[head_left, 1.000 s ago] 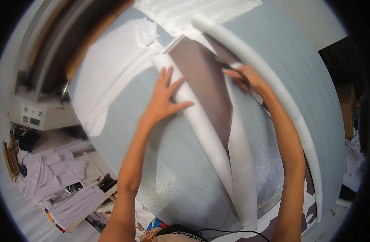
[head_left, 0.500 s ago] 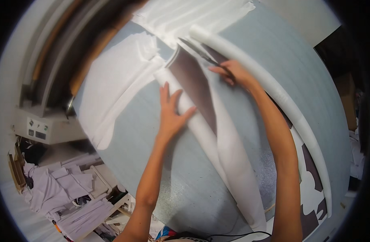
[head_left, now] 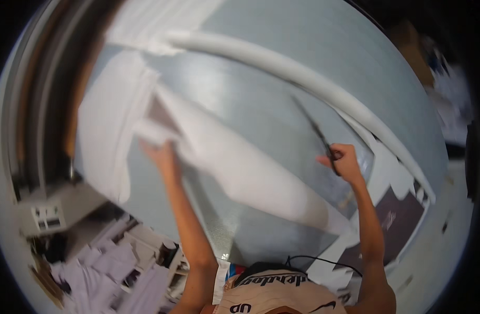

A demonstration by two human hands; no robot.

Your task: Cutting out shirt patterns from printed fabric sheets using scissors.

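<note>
My right hand [head_left: 346,161] holds a pair of long dark scissors [head_left: 314,124] by the handles, above the table, with the blades pointing away and to the left. A white sheet with a dark underside [head_left: 255,175] lies loosely rolled and slanting across the middle. My left hand [head_left: 164,156] is at the far left end of this sheet, against its near rolled edge. Its thumb and fingers are blurred, and whether they grip the edge cannot be made out. The dark underside shows in a narrow gap just beyond that hand.
The blue-grey table [head_left: 334,31] carries a long white roll [head_left: 287,68] along its far side. White material [head_left: 106,120] lies at the left, beside a machine with a control panel [head_left: 48,217]. Dark printed cut pieces [head_left: 391,220] lie right; crumpled pale cloth [head_left: 93,267] is piled lower left.
The view has turned. My right hand with the scissors has moved back from the sheet's far end toward me. My left hand, earlier spread on the roll, is now at the sheet's near edge.
</note>
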